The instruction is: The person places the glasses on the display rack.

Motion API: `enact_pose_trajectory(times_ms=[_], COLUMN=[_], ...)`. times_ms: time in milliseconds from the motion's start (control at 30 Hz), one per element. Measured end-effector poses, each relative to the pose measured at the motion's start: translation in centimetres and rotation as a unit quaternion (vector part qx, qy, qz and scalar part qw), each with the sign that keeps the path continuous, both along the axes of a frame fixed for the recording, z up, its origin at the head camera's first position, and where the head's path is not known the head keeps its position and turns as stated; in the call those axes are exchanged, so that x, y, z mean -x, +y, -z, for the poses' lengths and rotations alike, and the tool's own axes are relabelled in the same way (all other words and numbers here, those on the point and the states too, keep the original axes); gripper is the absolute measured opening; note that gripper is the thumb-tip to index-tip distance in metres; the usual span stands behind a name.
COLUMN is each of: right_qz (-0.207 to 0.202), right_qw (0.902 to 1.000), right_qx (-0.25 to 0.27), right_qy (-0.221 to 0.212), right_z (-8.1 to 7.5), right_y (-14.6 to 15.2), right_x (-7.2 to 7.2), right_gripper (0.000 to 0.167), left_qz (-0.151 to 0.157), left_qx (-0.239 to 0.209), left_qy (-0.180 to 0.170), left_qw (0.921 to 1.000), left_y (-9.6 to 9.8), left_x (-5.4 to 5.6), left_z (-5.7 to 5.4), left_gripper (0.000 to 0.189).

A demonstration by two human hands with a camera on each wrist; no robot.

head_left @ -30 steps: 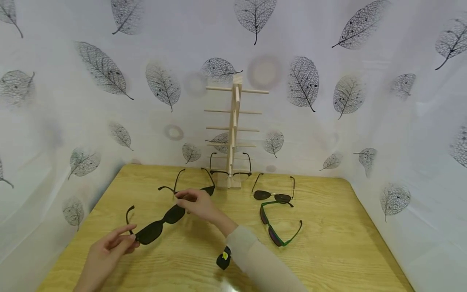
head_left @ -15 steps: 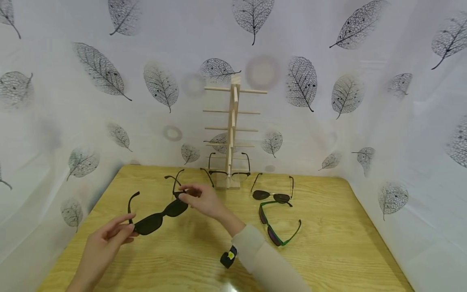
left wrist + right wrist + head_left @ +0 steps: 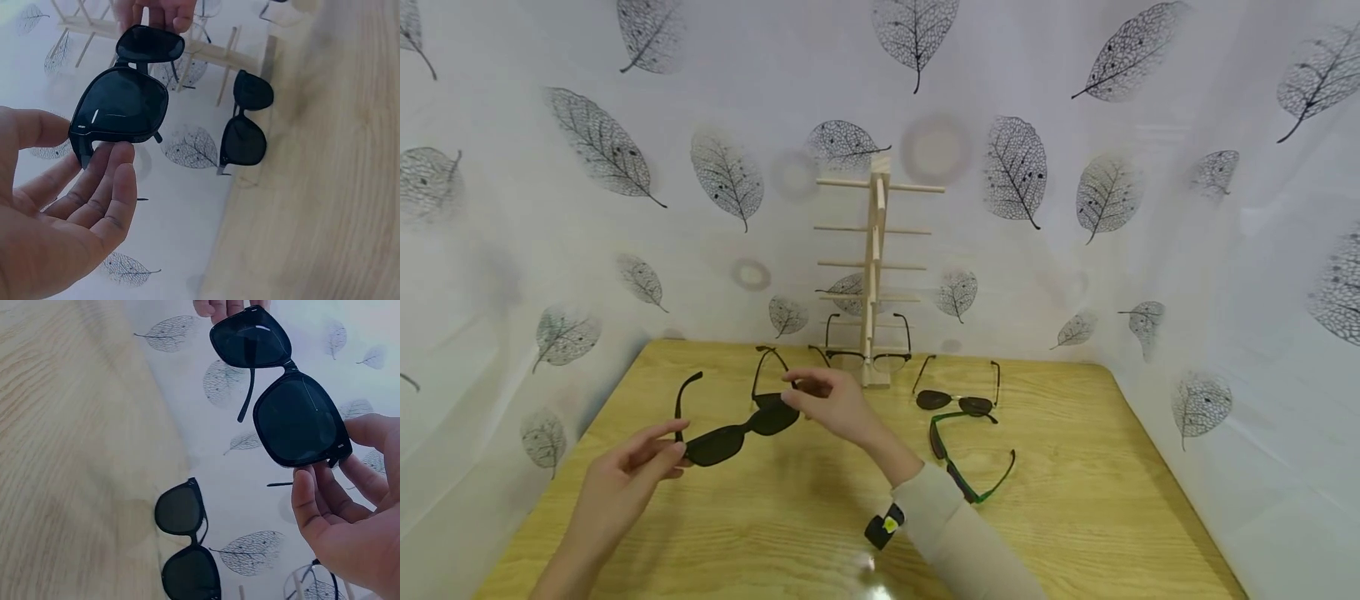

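Black sunglasses (image 3: pixel 715 446) with dark lenses are held up over the left part of the table, their arms unfolded and pointing away. My left hand (image 3: pixel 625 483) pinches them at the left end of the frame, beside the hinge. At the other end my right hand (image 3: pixel 835 404) pinches the right corner between thumb and fingers. Both wrist views show the lenses face-on, with a hand at each end. Behind them a second pair of black sunglasses (image 3: pixel 245 137) rests on the table, partly hidden in the head view by the held pair and my right hand.
A wooden glasses rack (image 3: pixel 874 250) with several pegs stands at the back, with clear-lens glasses (image 3: pixel 891 362) at its lowest level. Right of it lie aviator sunglasses (image 3: pixel 934 400) and green-framed sunglasses (image 3: pixel 951 467). A leaf-print curtain (image 3: pixel 1037 292) surrounds the wooden table (image 3: pixel 1075 517).
Both hands have raised the black sunglasses slightly away from me and to the right, tilting them closer to level. The head view has shifted slightly to the right.
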State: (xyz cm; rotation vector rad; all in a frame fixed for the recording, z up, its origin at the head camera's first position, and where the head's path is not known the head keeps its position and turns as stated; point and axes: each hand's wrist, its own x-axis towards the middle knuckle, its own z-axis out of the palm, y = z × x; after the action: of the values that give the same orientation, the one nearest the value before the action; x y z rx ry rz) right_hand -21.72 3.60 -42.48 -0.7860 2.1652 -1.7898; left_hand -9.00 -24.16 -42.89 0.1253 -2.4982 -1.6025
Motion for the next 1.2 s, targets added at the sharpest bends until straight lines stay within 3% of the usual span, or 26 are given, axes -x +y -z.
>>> enact_pose_trajectory(times_ms=[400,800,1200], right_qz=[0.021,0.05,0.079], right_qw=[0.999,0.9986,0.9962], right_qx=[0.009,0.015,0.02], right_qy=[0.038,-0.002,0.03], right_z=[-1.5,-3.6,-4.4], right_y=[2.1,4.7,6.5], right_x=[-0.1,-0.8,-1.0], right_gripper=[0.032,0.034,0.033], left_qz=[0.034,0.07,0.106], left_qx=[0.012,0.004,-0.009], left_qy=[0.055,0.091,0.12], left_qw=[0.9978,0.9934,0.9871], left_y=[1.3,2.7,4.2], left_x=[1.3,3.3,4.6], left_z=[-1.5,-3.1,-4.1], left_gripper=[0.035,0.034,0.033])
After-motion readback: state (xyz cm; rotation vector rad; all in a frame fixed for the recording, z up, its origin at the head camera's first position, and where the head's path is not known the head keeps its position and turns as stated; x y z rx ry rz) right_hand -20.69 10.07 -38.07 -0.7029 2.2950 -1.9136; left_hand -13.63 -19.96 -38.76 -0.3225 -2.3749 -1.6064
